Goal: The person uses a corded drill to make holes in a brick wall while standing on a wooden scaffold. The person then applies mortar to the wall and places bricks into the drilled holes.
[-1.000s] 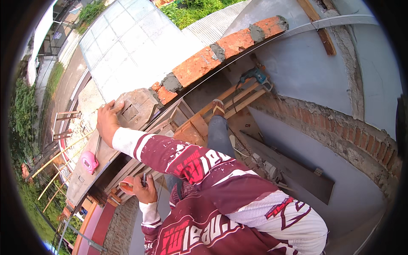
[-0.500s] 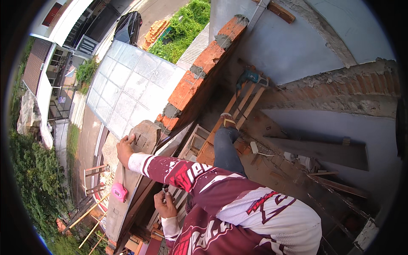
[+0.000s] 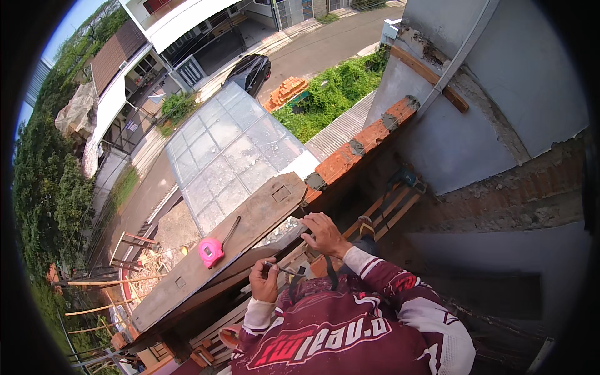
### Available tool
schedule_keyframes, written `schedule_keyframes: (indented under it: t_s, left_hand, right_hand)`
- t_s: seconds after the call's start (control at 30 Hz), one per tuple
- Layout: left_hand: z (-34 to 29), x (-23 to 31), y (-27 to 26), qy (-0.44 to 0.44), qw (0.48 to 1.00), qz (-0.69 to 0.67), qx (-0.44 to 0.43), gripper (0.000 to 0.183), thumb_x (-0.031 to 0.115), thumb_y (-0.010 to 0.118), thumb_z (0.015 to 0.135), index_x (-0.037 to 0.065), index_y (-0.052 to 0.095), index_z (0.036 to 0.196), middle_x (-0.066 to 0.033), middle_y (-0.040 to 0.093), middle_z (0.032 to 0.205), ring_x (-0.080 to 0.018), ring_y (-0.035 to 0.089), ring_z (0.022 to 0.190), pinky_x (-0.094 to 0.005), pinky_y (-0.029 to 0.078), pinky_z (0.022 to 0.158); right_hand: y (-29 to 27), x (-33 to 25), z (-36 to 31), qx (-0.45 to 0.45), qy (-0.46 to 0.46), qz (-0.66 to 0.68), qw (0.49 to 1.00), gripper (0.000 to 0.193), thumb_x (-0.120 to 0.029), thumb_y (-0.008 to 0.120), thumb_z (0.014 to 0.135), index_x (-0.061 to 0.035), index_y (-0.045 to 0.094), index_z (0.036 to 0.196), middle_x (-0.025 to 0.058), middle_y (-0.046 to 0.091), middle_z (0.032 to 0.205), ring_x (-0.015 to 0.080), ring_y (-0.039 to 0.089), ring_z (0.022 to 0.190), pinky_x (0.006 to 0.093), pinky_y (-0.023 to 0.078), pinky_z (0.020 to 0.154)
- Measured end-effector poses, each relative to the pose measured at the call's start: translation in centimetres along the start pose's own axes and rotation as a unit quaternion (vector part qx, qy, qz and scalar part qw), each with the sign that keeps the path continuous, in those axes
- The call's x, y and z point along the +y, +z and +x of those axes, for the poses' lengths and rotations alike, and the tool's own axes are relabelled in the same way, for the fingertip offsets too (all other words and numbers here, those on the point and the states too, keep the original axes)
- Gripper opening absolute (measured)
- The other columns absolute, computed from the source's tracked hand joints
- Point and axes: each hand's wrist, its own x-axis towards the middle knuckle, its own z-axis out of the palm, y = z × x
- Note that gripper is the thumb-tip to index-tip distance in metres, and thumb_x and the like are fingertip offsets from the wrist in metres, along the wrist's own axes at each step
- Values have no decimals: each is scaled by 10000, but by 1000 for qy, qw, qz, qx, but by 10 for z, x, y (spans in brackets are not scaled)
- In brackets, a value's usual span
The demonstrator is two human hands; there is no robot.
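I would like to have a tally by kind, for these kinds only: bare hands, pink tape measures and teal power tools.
Bare hands: 2, left hand and right hand
Pink tape measure: 1
Teal power tool: 1
Total: 4

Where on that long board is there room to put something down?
Two patches of the board look bare: one from the pink tape measure to the lower-left end, another between the dark thin stick and the bricks. It's crowded around the tape measure, and just off the near edge, by the left hand and right hand.
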Motion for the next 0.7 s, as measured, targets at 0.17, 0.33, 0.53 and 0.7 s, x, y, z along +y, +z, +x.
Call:
schedule_keyframes:
  t_s: [0.17, 0.33, 0.53, 0.7]
  left_hand:
    - [14, 21, 22, -3, 996, 60, -65, 141, 27, 672, 906, 17, 673, 1046, -17, 659, 816, -72, 592, 742, -227, 452, 642]
    - [45, 22, 57, 327, 918, 193, -114, 292, 0, 699, 799, 83, 692, 1079, -72, 693, 906, -218, 663, 814, -334, 498, 720]
    - [72, 34, 124, 563, 733, 282, -258, 419, 188, 779, 699, 124, 682, 1102, -68, 635, 1079, -273, 614, 1061, -480, 457, 953]
    - [72, 10, 140, 610, 662, 298, -319, 506, 255, 766, 732, 141, 639, 1208, -123, 593, 1120, -304, 586, 1112, -521, 426, 998]
  right_hand:
    - [-21, 90, -206, -344, 496, -51, 796, 847, -560, 653, 884, -68, 385, 1519, 255, 378, 1529, 409, 323, 1441, 522, 246, 1190]
    - [-39, 45, -178, -120, 391, 96, 907, 711, -563, 526, 979, -14, 473, 1428, 213, 619, 1300, 339, 581, 1232, 406, 439, 1067]
    - [-78, -23, -96, 31, 313, 743, 591, 395, -361, 419, 1068, -57, 596, 1250, 113, 677, 1179, 237, 662, 1074, 467, 521, 963]
    - [-85, -20, -98, 82, 346, 764, 539, 259, -275, 436, 1052, -86, 597, 1126, 77, 669, 1098, 231, 655, 1052, 502, 519, 965]
